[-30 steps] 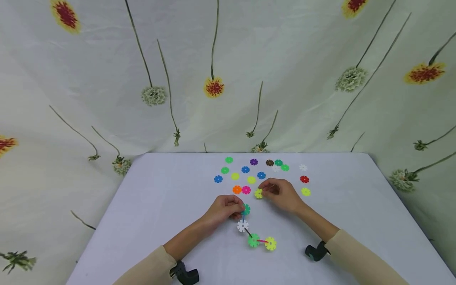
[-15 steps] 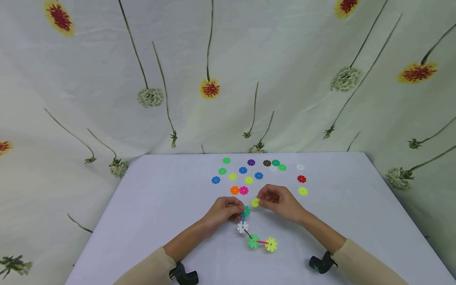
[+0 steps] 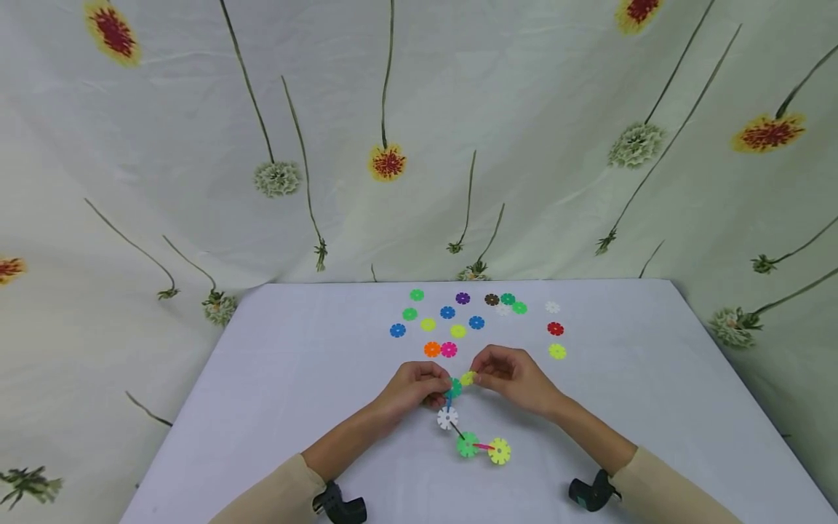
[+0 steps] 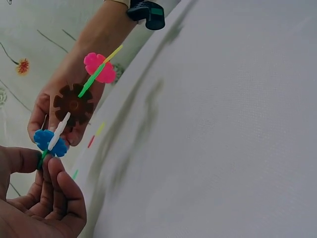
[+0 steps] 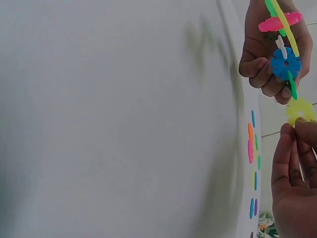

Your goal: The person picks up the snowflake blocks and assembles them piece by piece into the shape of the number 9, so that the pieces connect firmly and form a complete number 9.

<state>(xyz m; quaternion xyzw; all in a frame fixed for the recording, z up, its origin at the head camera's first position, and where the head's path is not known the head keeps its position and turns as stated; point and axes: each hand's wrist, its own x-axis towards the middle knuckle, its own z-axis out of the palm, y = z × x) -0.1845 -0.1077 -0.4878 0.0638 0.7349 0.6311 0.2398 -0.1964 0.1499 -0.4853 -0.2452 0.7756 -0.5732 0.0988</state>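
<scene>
My left hand (image 3: 411, 386) pinches the green notched disc (image 3: 457, 388) at the upper end of a chain of interlocking plastic snowflake discs. Down from it run a blue disc (image 4: 49, 143), a white disc (image 3: 448, 418), a brown disc (image 4: 73, 105), another green disc (image 3: 468, 445), a pink disc (image 4: 100, 68) and a yellow end disc (image 3: 500, 451). Between thumb and fingertips, my right hand (image 3: 513, 375) holds a separate yellow disc (image 5: 299, 110) at the edge of the pinched green one. Whether their notches are engaged, I cannot tell.
Loose discs lie scattered toward the back of the white table (image 3: 314, 386), among them an orange disc (image 3: 432, 350), a pink disc (image 3: 449, 350) and a red disc (image 3: 555, 329). A flower-patterned cloth (image 3: 550, 218) hangs behind the table. Each wrist carries a black camera (image 3: 592, 491).
My right hand has brought its yellow disc nearer, down and left, to the green disc's edge. The left hand and its chain have stayed nearly still.
</scene>
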